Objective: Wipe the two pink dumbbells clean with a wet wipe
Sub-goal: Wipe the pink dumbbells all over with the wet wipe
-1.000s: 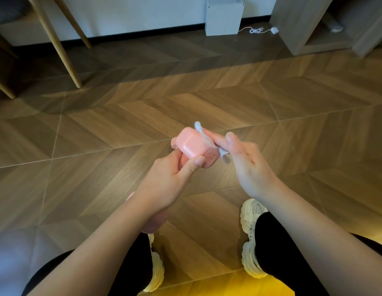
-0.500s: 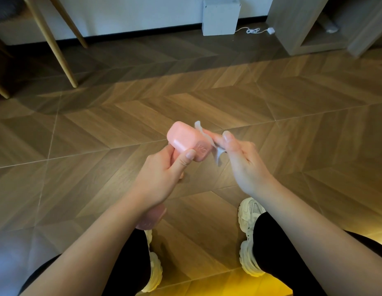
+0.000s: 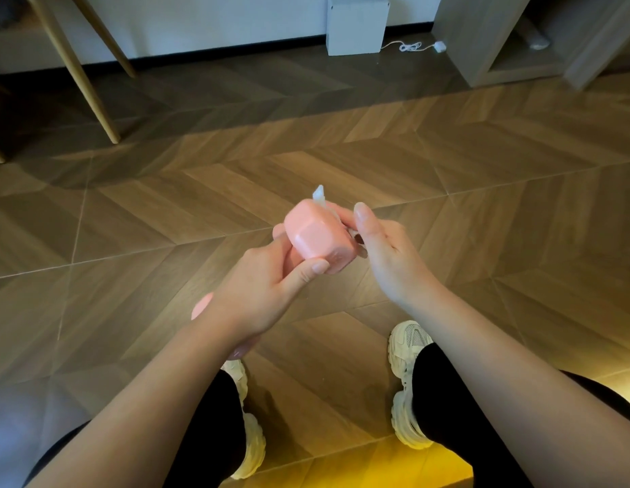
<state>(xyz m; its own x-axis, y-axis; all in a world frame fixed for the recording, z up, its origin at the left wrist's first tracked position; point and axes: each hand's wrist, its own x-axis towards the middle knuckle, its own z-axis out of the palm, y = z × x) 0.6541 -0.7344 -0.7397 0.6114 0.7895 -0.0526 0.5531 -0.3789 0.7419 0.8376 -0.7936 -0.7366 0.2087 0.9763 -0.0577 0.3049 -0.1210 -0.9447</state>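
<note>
My left hand [image 3: 260, 294] grips the handle of a pink dumbbell [image 3: 315, 236], thumb against its upper head. The lower head peeks out pink below my left wrist. My right hand [image 3: 384, 248] holds a white wet wipe [image 3: 320, 196] against the far side of the upper head; most of the wipe is hidden behind the head and my fingers, with one corner sticking up above it. I see only this one dumbbell.
Below lies a wood herringbone floor [image 3: 482, 213]. My two white sneakers [image 3: 408, 382] stand near the bottom. Wooden chair legs [image 3: 74, 68] are at the far left, a white box [image 3: 355, 24] with a cable at the back wall, and a wooden cabinet [image 3: 482, 37] at the far right.
The dumbbell's upper head has turned in my left hand, and my right hand has slid the wipe further round its far side, so less of the wipe shows.
</note>
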